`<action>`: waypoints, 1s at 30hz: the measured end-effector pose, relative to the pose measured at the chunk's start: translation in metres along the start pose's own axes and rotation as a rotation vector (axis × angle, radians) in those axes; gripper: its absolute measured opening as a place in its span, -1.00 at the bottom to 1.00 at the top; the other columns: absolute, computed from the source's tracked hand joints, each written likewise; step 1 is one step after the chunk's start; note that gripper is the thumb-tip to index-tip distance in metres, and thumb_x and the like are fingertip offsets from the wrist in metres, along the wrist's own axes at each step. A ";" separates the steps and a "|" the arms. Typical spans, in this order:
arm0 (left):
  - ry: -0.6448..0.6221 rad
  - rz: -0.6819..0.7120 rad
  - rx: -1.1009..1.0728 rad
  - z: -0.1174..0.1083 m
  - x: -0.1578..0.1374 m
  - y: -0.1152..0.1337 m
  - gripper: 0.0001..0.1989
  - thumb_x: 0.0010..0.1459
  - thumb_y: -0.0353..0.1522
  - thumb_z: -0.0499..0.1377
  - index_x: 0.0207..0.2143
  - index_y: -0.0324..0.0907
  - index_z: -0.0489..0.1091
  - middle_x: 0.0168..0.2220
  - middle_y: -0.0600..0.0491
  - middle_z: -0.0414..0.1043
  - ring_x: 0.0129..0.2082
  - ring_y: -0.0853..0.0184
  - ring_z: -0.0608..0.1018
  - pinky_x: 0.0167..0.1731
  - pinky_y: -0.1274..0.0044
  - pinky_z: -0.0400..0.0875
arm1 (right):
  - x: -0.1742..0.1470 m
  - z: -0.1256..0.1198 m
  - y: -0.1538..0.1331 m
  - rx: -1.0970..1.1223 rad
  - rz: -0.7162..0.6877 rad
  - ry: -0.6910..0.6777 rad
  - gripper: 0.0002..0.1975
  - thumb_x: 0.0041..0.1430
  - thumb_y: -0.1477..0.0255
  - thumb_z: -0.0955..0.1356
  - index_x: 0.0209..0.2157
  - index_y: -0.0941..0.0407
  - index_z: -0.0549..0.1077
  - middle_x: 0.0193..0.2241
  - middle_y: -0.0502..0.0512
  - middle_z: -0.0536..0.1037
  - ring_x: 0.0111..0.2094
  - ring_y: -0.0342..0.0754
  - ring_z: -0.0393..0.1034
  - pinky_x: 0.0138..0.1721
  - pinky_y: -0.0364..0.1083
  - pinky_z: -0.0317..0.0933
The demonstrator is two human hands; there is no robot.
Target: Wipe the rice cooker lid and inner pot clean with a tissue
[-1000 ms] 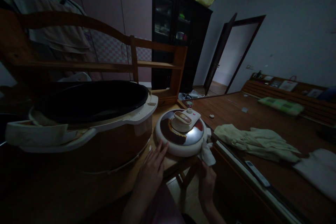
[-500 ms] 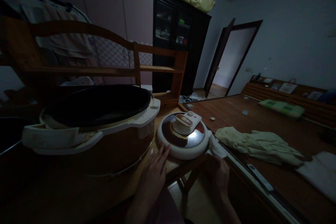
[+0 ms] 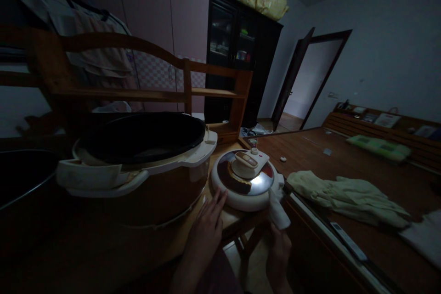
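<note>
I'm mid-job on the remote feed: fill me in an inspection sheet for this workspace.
Surface: wooden table, bearing an open cooker body with a dark interior.
Job's things: round lid lying beside the cooker body, its top part dark, part shiny; white cloth at its right edge.
Clutter: pale green fabric and a remote-like object on the right.
Grips: left grip has fingertips on the lid's rim; right grip holds the white cloth.
Cables: dark loops on the floor, too dim to confirm.
Surroundings: dim room, black cabinet, open door.
</note>
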State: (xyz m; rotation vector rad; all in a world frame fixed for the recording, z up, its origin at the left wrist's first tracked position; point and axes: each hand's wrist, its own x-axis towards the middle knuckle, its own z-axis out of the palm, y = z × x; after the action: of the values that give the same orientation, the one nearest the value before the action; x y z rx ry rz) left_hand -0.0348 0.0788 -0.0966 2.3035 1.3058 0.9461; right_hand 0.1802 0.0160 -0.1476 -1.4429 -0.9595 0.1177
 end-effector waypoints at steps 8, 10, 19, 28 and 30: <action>0.034 -0.014 0.013 0.007 -0.002 -0.003 -0.24 0.17 -0.61 -0.13 0.42 -0.12 -0.15 0.40 0.04 -0.02 0.39 0.28 0.08 0.35 0.29 0.06 | 0.048 0.011 -0.056 -0.219 -0.879 -0.670 -0.42 0.31 0.49 0.12 0.34 0.21 0.11 0.35 0.27 0.11 0.38 0.26 -0.09 0.28 0.33 0.02; 0.048 -0.029 0.040 0.013 -0.002 -0.007 -0.24 0.14 -0.62 -0.11 0.40 -0.17 -0.06 0.37 -0.01 0.07 0.37 0.24 0.14 0.33 0.28 0.11 | 0.058 0.020 -0.070 -0.314 -1.053 -0.823 -0.37 0.26 0.54 0.13 0.36 0.24 0.06 0.38 0.26 0.03 0.39 0.23 -0.15 0.32 0.32 -0.03; 0.055 -0.012 0.072 0.013 -0.002 -0.006 -0.25 0.14 -0.60 -0.10 0.40 -0.17 -0.06 0.38 0.00 0.05 0.35 0.26 0.18 0.32 0.29 0.13 | 0.074 0.030 -0.077 -0.411 -1.163 -1.010 -0.33 0.15 0.57 0.20 0.32 0.30 0.12 0.35 0.31 0.09 0.40 0.13 -0.14 0.34 0.22 0.01; 0.045 0.015 0.065 0.011 -0.001 -0.004 -0.23 0.18 -0.61 -0.11 0.42 -0.09 -0.15 0.40 0.05 -0.03 0.36 0.29 0.15 0.33 0.27 0.10 | 0.094 -0.020 -0.054 -0.417 -1.109 -1.043 -0.39 0.25 0.51 0.18 0.33 0.20 0.14 0.37 0.20 0.06 0.39 0.14 -0.11 0.34 0.22 -0.01; 0.046 0.023 0.066 0.010 -0.001 -0.004 -0.21 0.16 -0.62 -0.12 0.42 -0.09 -0.17 0.41 0.06 -0.04 0.37 0.29 0.14 0.34 0.27 0.09 | 0.099 -0.032 -0.042 -0.389 -1.049 -1.007 -0.41 0.28 0.48 0.18 0.33 0.16 0.15 0.37 0.18 0.07 0.38 0.15 -0.09 0.33 0.22 0.01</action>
State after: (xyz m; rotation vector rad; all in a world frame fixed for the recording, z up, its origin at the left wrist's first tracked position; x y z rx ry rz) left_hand -0.0309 0.0803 -0.1066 2.3646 1.3506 0.9831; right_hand 0.2434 0.0431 -0.0587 -0.9899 -2.5678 -0.1537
